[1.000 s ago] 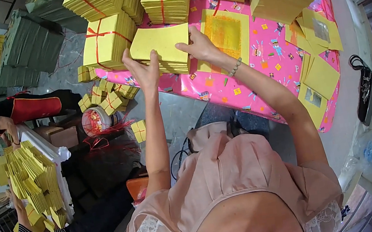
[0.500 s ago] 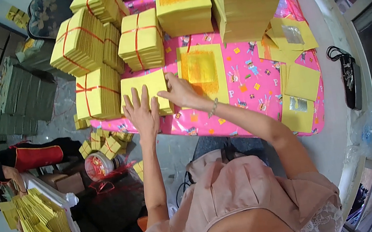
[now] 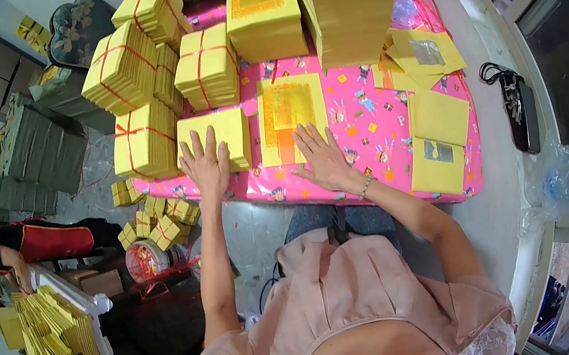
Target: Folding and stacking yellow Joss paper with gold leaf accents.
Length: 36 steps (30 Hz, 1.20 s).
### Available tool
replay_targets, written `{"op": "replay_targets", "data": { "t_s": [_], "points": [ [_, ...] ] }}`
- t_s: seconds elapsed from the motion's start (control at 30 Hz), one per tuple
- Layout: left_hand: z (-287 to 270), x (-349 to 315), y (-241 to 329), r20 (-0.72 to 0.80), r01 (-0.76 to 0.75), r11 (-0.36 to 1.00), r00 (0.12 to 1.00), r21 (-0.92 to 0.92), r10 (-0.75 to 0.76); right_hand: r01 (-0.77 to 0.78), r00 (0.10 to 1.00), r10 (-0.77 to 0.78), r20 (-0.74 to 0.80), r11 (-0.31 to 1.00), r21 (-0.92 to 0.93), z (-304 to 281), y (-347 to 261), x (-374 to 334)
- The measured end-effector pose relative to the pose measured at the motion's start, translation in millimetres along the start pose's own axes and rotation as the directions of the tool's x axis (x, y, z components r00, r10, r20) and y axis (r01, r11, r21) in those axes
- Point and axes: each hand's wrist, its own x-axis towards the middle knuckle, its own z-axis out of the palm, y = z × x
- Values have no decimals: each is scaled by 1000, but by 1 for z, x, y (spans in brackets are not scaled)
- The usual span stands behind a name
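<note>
My left hand (image 3: 207, 166) lies with fingers spread on the left part of a low, untied stack of yellow paper (image 3: 232, 127). To its right is a yellow sheet (image 3: 310, 83) with a gold foil square and orange smears around it. My right hand (image 3: 326, 163) is open over that sheet's lower right corner, fingers fanned out, a beaded bracelet at the wrist. Whether it presses on the sheet or hovers, I cannot tell. Both hands are on or over a table with a pink patterned cover (image 3: 358, 120).
Paper bundles tied with red string (image 3: 143, 141) stand at the left. Behind are a foil-topped stack (image 3: 266, 30) and a tall yellow stack (image 3: 351, 12). Loose foil sheets (image 3: 439, 114) lie right. At lower left, a person (image 3: 48, 251) works by folded yellow paper (image 3: 62, 335).
My right hand has left the untied stack's edge and moved right and down to the foil sheet, its fingers spreading. My left hand stays on the stack. The view has shifted slightly.
</note>
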Motion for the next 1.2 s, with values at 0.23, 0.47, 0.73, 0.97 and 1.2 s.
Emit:
{"op": "replay_targets", "data": {
  "t_s": [0.23,0.47,0.73,0.97,1.2],
  "points": [
    [-21,12,5,38,1,999,999,41,-3,58,991,-65,-113,996,-62,5,-2,-13],
    [-44,29,11,-7,-81,993,997,84,82,113,960,-82,-269,988,102,-10,4,-7],
    [-62,-14,105,59,-98,824,986,-558,157,-49,972,89,-219,982,180,-59,62,30],
    [7,-62,156,246,158,911,967,-382,-65,-282,943,326,-67,889,362,-63,70,32],
    [16,-47,160,344,215,960,928,-177,-144,-394,886,452,109,605,693,-52,55,27]
  ]
}}
